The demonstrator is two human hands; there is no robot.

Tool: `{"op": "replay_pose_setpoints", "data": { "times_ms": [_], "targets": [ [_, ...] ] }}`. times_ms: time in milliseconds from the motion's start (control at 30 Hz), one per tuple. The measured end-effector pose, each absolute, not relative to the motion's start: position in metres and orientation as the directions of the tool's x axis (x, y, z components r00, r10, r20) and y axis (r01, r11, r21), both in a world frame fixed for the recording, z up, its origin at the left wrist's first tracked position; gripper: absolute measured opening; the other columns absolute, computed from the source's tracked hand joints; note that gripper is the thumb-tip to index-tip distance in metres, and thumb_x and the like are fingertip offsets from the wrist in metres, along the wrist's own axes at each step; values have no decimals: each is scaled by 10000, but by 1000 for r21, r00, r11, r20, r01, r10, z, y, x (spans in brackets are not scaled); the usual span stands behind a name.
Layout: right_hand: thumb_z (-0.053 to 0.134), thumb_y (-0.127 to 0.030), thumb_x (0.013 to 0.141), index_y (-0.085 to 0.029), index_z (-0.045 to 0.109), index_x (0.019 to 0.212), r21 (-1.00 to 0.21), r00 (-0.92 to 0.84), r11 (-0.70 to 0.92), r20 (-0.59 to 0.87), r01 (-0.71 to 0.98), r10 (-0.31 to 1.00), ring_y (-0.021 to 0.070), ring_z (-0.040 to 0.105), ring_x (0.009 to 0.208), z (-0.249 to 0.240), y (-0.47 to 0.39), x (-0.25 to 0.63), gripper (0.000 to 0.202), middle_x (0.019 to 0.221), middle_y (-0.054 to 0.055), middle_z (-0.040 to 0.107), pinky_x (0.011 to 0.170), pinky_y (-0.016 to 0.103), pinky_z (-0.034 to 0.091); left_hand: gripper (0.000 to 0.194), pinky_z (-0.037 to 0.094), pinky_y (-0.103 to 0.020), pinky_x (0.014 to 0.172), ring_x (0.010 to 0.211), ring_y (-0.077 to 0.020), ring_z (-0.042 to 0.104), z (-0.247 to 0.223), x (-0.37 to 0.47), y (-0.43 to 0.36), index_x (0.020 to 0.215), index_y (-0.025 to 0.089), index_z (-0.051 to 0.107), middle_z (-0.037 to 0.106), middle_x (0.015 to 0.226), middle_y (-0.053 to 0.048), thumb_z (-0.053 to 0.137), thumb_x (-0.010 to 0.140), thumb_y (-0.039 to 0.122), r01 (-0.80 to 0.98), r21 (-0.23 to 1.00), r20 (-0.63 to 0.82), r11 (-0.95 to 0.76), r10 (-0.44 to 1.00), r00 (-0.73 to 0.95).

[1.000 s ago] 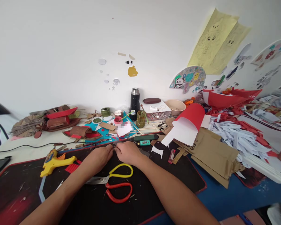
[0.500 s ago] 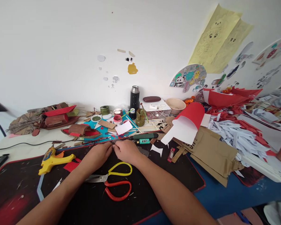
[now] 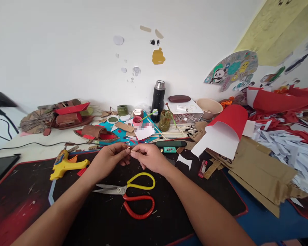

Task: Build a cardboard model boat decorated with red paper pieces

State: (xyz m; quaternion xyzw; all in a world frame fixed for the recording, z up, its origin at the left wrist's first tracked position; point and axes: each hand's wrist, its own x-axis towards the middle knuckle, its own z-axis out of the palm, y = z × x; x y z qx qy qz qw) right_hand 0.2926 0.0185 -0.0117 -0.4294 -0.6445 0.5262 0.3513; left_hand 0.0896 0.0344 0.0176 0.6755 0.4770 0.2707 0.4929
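Observation:
My left hand [image 3: 110, 158] and my right hand [image 3: 149, 156] meet fingertip to fingertip over the back of the dark mat. Both pinch at something tiny and pale between them, too small to name. Scissors [image 3: 121, 190] with one yellow and one red handle lie on the mat just below the hands, blades pointing left. Behind the hands is a blue sheet [image 3: 110, 127] with a small brown-and-red model boat [image 3: 94, 133] at its left. A green utility knife [image 3: 171, 144] lies past my right hand.
A yellow glue gun [image 3: 66, 165] rests at the left. Paint jars [image 3: 122, 110] and a black flask [image 3: 158, 99] stand near the wall. Red and white curved paper [image 3: 228, 124], cardboard [image 3: 261, 171], a lighter [image 3: 202, 169] and heaped paper strips [image 3: 284, 143] lie at the right.
The view has shifted left and closer. Both hands have opened out from closed fists into fingertip pinches, and the small pale thing now shows between them.

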Motion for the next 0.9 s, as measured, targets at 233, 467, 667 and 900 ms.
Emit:
{"op": "replay_pose_setpoints", "data": {
  "times_ms": [233,467,667,900],
  "targets": [
    [607,-385,1047,-199,717,954,-977,-353,62,-15,203,935,104,504,394,-11,20,295,235,477,-93,495,457,212,351,432,487,-297,618,602,-192,609,22,89,32,734,237,577,626,616,14,448,977,571,540,821,-18,-185,937,348],
    [563,-468,1027,-184,675,855,-994,-327,28,-7,102,945,97,468,356,-13,22,294,350,449,-95,469,439,207,319,468,348,-303,571,577,-191,516,21,87,30,649,244,542,541,578,12,354,998,493,759,578,16,-299,934,356],
    [552,-494,998,-180,676,849,-999,-294,-4,-19,53,956,96,436,349,-10,21,293,369,434,-102,442,441,216,341,306,473,-291,732,830,-231,728,11,90,27,1007,248,778,809,933,-42,485,1016,337,693,572,75,-439,869,489],
    [577,-515,970,-182,674,886,-998,-304,6,-11,57,953,94,434,357,-8,21,292,357,452,-94,480,436,222,336,188,521,-313,763,896,-260,757,-1,92,27,956,231,799,812,991,-66,613,986,235,737,433,48,-519,829,557]
  ]
}}
